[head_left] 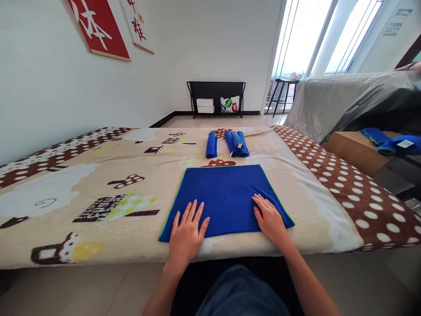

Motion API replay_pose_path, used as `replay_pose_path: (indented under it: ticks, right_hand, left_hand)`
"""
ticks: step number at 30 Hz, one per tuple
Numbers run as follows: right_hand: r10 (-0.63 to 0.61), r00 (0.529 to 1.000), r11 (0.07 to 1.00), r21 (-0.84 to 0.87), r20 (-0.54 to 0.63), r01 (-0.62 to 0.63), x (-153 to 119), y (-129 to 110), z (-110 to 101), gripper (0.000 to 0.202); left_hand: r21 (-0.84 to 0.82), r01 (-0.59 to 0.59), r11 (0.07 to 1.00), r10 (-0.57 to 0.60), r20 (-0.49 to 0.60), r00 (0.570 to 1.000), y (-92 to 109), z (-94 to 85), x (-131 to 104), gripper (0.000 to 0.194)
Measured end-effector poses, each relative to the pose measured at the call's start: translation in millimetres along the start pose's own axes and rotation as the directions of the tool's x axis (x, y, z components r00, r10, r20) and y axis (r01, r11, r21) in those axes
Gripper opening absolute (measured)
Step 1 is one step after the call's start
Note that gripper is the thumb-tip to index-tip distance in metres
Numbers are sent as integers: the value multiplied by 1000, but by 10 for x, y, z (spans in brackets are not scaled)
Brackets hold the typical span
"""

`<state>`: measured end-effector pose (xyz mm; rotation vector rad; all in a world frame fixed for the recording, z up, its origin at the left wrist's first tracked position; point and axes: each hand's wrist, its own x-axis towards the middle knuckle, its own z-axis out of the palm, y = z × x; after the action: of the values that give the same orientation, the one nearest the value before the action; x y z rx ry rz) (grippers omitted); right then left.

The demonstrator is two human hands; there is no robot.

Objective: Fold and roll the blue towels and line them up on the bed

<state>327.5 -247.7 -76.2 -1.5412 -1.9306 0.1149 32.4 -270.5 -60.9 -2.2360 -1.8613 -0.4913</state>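
Note:
A blue cloth [226,197] with a green stitched edge lies spread flat on the patterned blanket [131,237] in front of me. My left hand [188,230] rests palm down on its near left part, fingers spread. On the near right part lies my right hand [268,217], also palm down with fingers stretched out. Neither hand grips the cloth. Beyond its far edge sits a rolled blue cloth [211,145], and to the right of that a group of rolled blue cloths [237,144] lies close together, one on top.
At the right, more blue cloths [394,142] lie on a cardboard box [357,151] beside the bed. Plastic sheeting [332,98] covers something large behind it. A black rack [216,90] stands at the far wall, and a stool [283,87] by the window.

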Motion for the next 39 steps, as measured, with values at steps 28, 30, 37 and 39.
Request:
replay_pose_path:
  ticks: [28,30,37,39]
  right_hand:
    - [105,994,989,112,-29,-101,17,-171,133,51]
    - [143,986,988,75,-85,-137,-93,49,22,50]
    - [39,994,999,9,105,-40,98,133,-191,51]
    - [-101,968,995,43,228,94,370,-114,-97,53]
  left_hand:
    - [17,-24,1000,23,44,999,509,23,149,58]
    - [66,40,997,-42,31,999,217,-14,22,59]
    - [146,101,984,-113,73,991,-216,-253,-43,57]
    - [96,-20,995,9,123,992,-18,-247,277,56]
